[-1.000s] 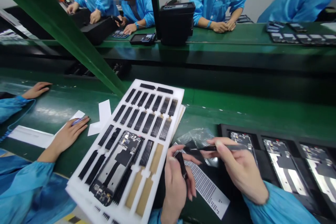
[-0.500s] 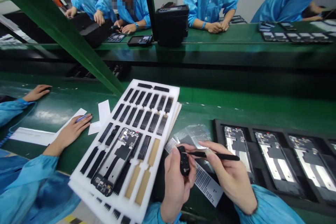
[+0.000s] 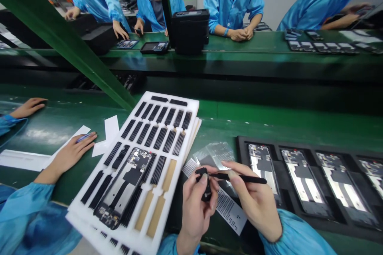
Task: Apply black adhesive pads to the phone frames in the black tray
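Bench (image 3: 260, 127): L hand (image 3: 194, 207) holds pc (image 3: 207, 194), R hand (image 3: 257, 201) tweezers (image 3: 249, 178).

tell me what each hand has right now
Left hand: closed on a small black part.
Right hand: closed on black tweezers, their tips at the part.

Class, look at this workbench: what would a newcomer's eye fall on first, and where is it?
Probably the white foam tray, slanting across the middle, its slots holding dark strips and a phone chassis lying on top. Next, the right hand steadies black tweezers against a small black part in the left hand.
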Demonstrator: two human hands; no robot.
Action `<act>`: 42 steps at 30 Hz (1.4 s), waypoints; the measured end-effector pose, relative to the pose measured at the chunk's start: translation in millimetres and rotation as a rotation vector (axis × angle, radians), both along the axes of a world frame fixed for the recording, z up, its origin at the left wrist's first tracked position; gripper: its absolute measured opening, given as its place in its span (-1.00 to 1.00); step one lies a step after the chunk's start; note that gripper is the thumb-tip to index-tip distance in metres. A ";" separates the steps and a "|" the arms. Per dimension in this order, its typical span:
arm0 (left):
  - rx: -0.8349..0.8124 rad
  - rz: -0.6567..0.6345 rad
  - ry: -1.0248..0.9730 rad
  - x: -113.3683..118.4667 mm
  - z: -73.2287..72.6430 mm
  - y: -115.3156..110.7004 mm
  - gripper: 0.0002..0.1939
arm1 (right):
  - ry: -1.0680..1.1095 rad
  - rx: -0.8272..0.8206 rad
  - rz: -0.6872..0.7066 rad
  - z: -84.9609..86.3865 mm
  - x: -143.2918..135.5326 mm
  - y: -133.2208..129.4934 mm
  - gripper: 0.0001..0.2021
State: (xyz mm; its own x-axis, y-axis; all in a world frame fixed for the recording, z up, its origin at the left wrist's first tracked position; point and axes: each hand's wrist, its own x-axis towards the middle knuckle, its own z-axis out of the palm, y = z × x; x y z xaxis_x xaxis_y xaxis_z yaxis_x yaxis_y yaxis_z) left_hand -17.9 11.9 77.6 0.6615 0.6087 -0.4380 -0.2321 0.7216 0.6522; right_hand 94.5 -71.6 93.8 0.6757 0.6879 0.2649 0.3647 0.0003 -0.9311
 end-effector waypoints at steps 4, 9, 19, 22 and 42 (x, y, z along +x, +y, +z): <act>-0.005 0.041 0.018 3.8 0.9 -2.4 -0.68 | 0.049 -0.018 0.002 -1.2 6.1 -4.7 -0.79; 0.363 0.172 0.283 11.5 -1.9 7.3 -0.71 | 0.242 -0.087 -0.176 -12.8 62.1 -1.7 -0.62; 1.791 -0.755 1.136 53.2 -25.7 24.6 -0.19 | 0.106 -0.304 0.008 -69.3 111.9 28.3 -0.50; 1.834 -0.827 1.203 59.1 -29.2 25.4 -0.16 | 0.043 -0.344 0.055 -70.9 110.8 31.5 -0.61; 1.920 -0.833 1.246 64.9 -39.8 30.5 -0.26 | -0.164 -0.487 0.100 -65.3 107.4 36.7 -0.70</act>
